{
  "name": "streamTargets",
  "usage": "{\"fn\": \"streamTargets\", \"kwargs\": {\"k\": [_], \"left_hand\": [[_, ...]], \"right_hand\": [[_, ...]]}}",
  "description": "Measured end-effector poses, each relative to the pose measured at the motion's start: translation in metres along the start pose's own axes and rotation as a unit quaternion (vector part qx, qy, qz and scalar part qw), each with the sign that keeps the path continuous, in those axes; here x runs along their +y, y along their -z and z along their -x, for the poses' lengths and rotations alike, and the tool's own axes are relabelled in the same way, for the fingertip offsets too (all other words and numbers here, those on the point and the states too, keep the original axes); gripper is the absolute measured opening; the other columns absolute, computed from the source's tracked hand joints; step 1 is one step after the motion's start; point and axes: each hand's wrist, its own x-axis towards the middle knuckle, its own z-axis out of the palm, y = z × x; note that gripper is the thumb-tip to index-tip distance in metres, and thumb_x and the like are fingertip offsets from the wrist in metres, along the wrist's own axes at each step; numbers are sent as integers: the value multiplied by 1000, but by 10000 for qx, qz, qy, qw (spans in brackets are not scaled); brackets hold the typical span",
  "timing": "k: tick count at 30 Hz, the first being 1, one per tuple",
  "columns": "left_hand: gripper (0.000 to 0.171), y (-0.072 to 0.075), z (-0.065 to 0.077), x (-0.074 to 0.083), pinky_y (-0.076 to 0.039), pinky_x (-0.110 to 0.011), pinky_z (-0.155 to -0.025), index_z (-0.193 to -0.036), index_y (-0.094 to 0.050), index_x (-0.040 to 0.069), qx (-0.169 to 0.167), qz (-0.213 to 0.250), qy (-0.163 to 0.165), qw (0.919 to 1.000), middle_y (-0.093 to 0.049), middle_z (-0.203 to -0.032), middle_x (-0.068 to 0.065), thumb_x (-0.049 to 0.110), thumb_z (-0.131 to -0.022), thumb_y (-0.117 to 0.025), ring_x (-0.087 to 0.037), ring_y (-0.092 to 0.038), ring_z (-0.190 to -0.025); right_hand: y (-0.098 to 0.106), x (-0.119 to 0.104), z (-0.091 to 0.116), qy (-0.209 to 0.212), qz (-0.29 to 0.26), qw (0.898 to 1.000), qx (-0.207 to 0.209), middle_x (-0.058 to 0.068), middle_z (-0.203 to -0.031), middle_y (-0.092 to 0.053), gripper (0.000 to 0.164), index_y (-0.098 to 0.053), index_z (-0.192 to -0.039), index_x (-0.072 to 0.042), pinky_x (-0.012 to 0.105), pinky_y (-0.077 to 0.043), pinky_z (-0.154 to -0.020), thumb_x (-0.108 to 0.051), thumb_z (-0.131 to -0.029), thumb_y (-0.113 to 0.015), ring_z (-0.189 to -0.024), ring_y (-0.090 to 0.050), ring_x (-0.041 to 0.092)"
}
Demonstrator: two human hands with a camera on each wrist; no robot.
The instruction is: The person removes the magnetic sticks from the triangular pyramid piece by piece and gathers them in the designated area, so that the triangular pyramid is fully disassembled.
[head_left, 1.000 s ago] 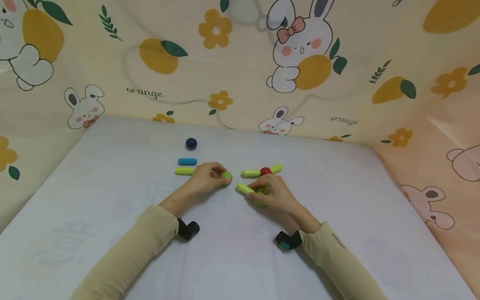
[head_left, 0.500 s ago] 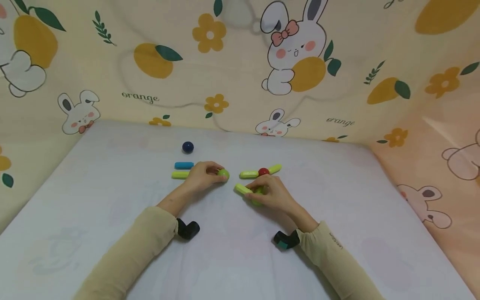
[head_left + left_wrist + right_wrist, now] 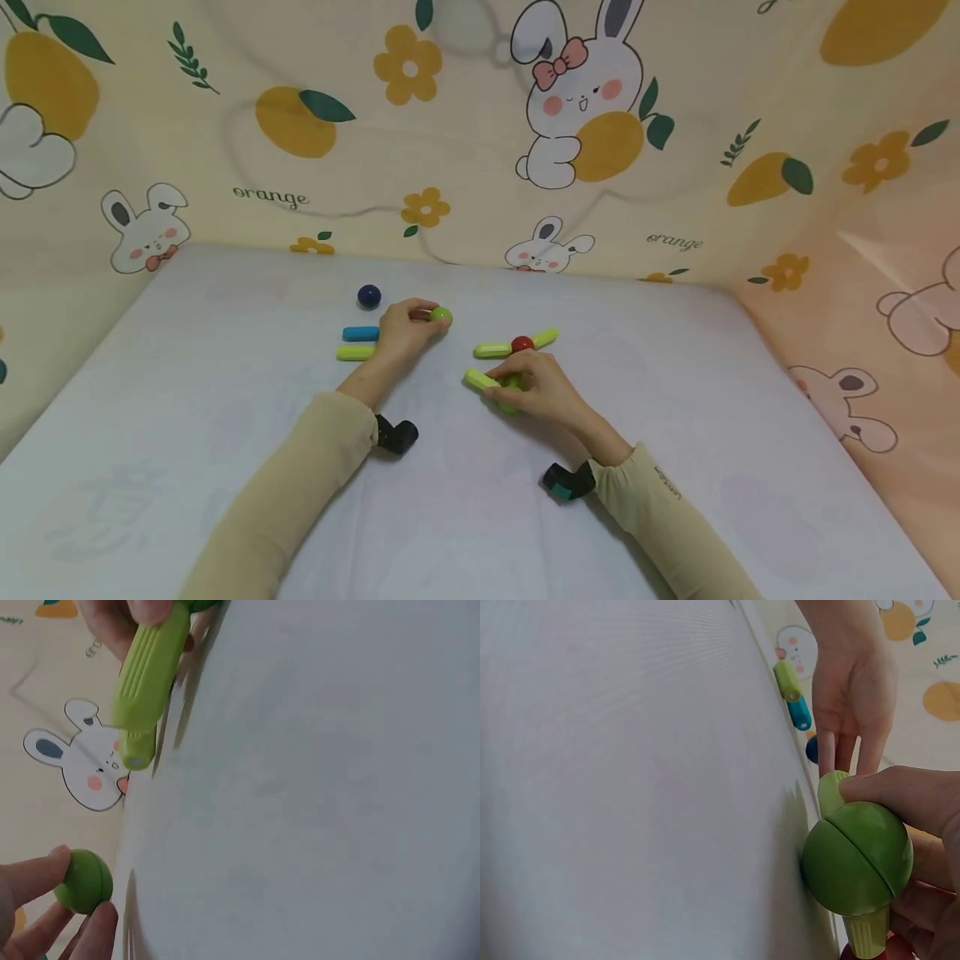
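Note:
My left hand (image 3: 407, 333) pinches a small green ball (image 3: 442, 316) between thumb and fingers; a seam runs round this ball in the left wrist view. In my right hand (image 3: 546, 387) is a yellow-green ribbed rod (image 3: 478, 379), gripped beside a second green ball (image 3: 859, 859) that appears joined to it. Another rod end (image 3: 866, 934) shows below that ball in the right wrist view. Just beyond the right hand lies a red ball (image 3: 522, 343) with a yellow-green rod (image 3: 492, 351) on its left and another rod (image 3: 547, 337) on its right.
A blue rod (image 3: 362, 333) and a yellow-green rod (image 3: 356, 353) lie left of the left hand, partly hidden by it. Behind them sits a dark blue ball (image 3: 369, 296). A printed cloth wall (image 3: 465, 150) borders the white table (image 3: 450, 517) at the back.
My left hand has moved toward the back of the table, carrying the green ball away from the right hand's rod. The right hand keeps its hold in nearly the same place.

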Motion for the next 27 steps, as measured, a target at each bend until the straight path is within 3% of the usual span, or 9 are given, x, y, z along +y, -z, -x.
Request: {"fn": "streamTargets", "kwargs": {"k": [5,13,27], "left_hand": [[38,-3,-9,5,-44,-40,-97,-120,-64,7,322,216,168,9991,-63,-118,-15,17,-85,-73,-28,-57,-111],[36,-10,-19,6,-45,-38,-94,-120,-64,10,664,89,254,9974,-65,-115,-12,17,-85,-71,-26,-58,-108],[43,-11,-17,7,-45,-37,-98,-124,-63,7,646,-79,32,9979,-65,-117,-16,12,-83,-73,-27,-58,-112]], "right_hand": [[-1,-1,0,8,3,10000,8,-1,-88,-74,20,-75,-97,-7,27,-43,-77,-15,-78,-79,-83,-60,12],[-2,-2,0,14,-42,10000,26,-1,-87,-73,20,-75,-96,-7,28,-42,-77,-14,-78,-79,-83,-59,13],[-2,-2,-1,74,1,10000,55,0,-88,-73,20,-75,-96,-6,26,-42,-75,-15,-79,-78,-82,-59,13]]}}
